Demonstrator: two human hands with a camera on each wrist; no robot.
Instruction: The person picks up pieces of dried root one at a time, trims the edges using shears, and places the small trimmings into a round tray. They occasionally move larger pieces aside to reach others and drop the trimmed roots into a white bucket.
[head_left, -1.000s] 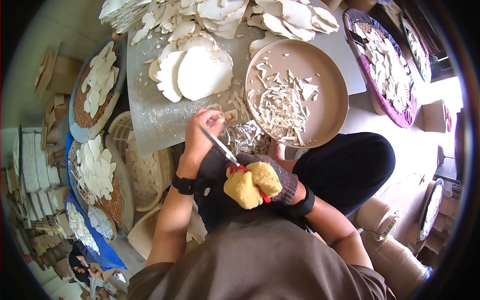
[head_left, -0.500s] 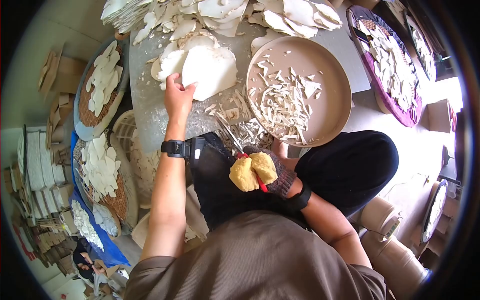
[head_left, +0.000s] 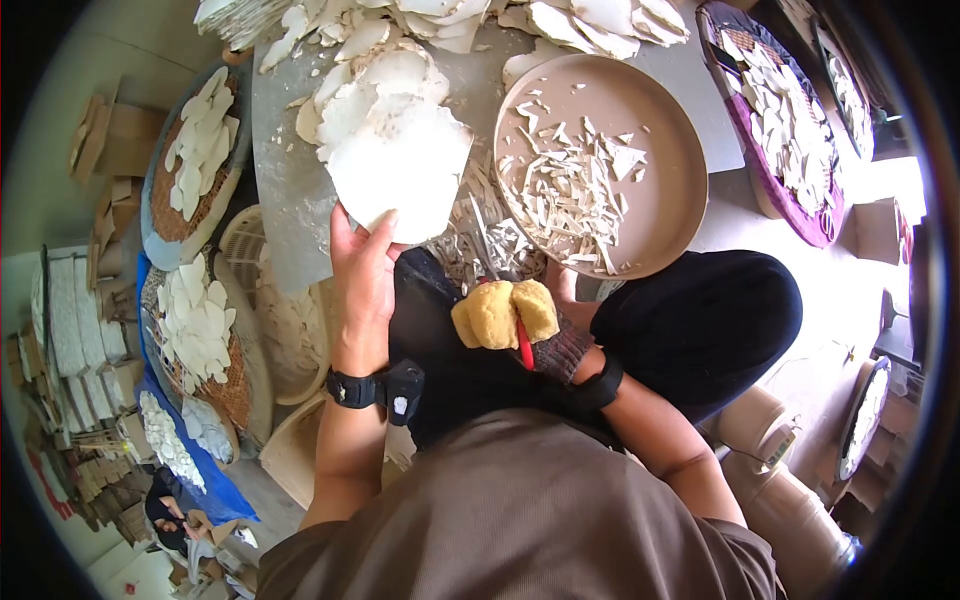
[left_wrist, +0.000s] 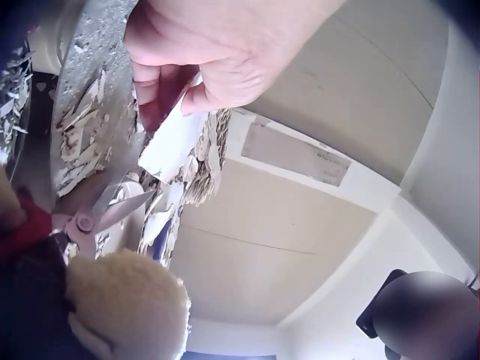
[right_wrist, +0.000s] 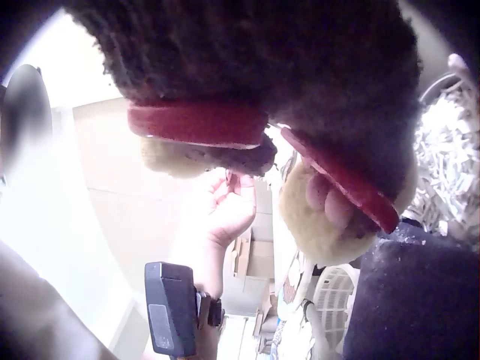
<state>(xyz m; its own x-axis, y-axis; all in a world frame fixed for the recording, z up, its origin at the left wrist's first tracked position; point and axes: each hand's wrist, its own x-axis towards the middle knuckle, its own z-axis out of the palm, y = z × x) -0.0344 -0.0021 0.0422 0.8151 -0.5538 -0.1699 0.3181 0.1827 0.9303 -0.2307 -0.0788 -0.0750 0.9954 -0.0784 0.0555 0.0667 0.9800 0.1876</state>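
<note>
My bare left hand (head_left: pixel 363 265) pinches the near edge of a large flat white slice (head_left: pixel 400 170), thumb on top. In the left wrist view the slice (left_wrist: pixel 174 146) appears nearly edge-on below the fingers. My right hand (head_left: pixel 565 352), in a dark knitted glove, grips scissors (left_wrist: pixel 84 222) with red handles. Thick yellow foam pads (head_left: pixel 490 318) cover the fingers and thumb at those handles. The scissor blades stand apart in the left wrist view, pointing toward the slice. From the right wrist, both red handles (right_wrist: pixel 195 124) show against the glove.
A round brown tray (head_left: pixel 670 180) of cut white strips sits on the metal table (head_left: pixel 285 190). Piled slices (head_left: pixel 590 30) line its far side. Loose scraps (head_left: pixel 450 250) lie below the near edge. Slice-covered round trays (head_left: pixel 155 230) stand left, another (head_left: pixel 825 225) right.
My left hand has gone from near the scissors to the slices on the table, taken hold of one and drawn it toward me. The gloved right hand has shifted slightly forward with the scissors.
</note>
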